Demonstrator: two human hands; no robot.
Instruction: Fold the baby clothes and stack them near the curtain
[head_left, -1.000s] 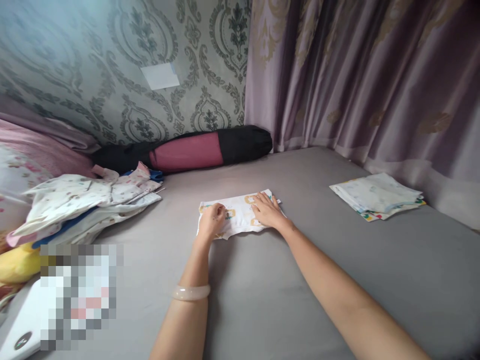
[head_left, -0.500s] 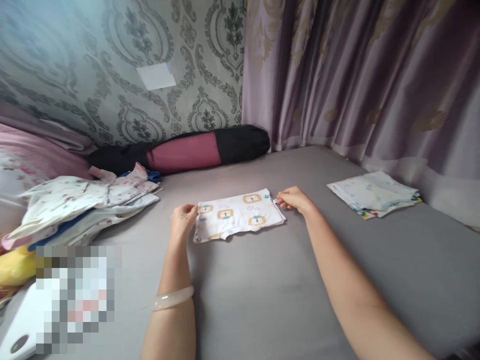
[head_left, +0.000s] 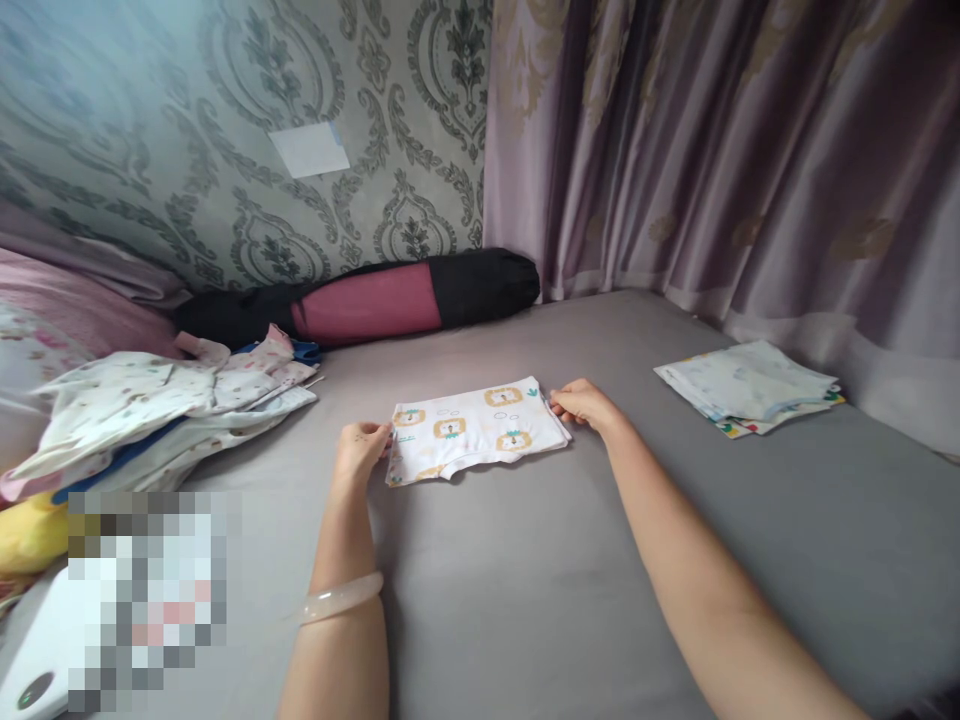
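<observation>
Garment [head_left: 480, 430]: we see it folded flat on the grey sheet [head_left: 487, 610], between our hands; white cloth, tan and green print, near edge uneven.
Left hand [head_left: 363, 450]: at the garment's left edge, thumb and fingers drawn together, pinching the cloth there.
Right hand [head_left: 583, 402]: at the garment's right edge, fingers curled in and almost closed, gripping a bit of cloth near the far corner.
Bangle [head_left: 341, 600]: pale, around our left forearm, nearer us than the garment.
Clothes pile [head_left: 150, 405]: well to the left of the garment, loosely heaped, white, pink and blue showing.
Folded stack [head_left: 750, 383]: well to the right of the garment, pale cloth on top, coloured print peeking out below.
Long bag [head_left: 367, 300]: beyond the garment, black with a maroon band, lying against the patterned wall [head_left: 187, 150].
Curtain [head_left: 712, 150]: purple, beyond the garment and to its right.
White object [head_left: 67, 620]: nearer us and left of the garment, partly pixelated, so we cannot tell what it is.
</observation>
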